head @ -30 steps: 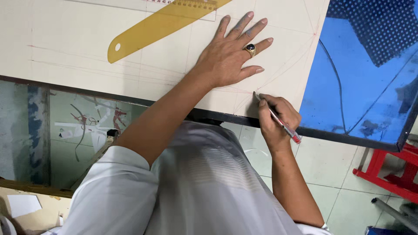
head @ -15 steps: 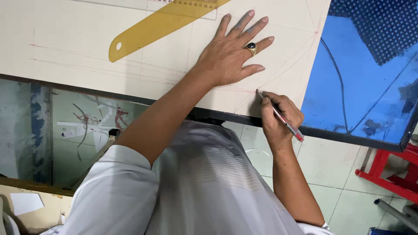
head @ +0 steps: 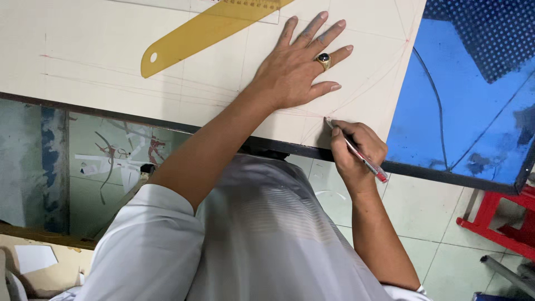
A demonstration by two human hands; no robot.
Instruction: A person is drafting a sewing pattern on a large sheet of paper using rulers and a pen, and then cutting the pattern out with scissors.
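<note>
Right hand [head: 356,150] grip clenched on pen [head: 356,150] | left hand [head: 298,72] still flat on paper [head: 111,56] | unchanged

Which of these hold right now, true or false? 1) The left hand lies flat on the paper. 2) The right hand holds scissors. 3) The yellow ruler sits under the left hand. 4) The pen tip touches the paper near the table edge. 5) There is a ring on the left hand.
1) True: the left hand lies spread flat on the paper.
2) False: the right hand holds a pen.
3) False: the ruler lies apart from that hand, to its left in the picture.
4) True: the pen tip meets the paper close to the table edge.
5) True: a ring with a dark stone shows on one finger.
</note>
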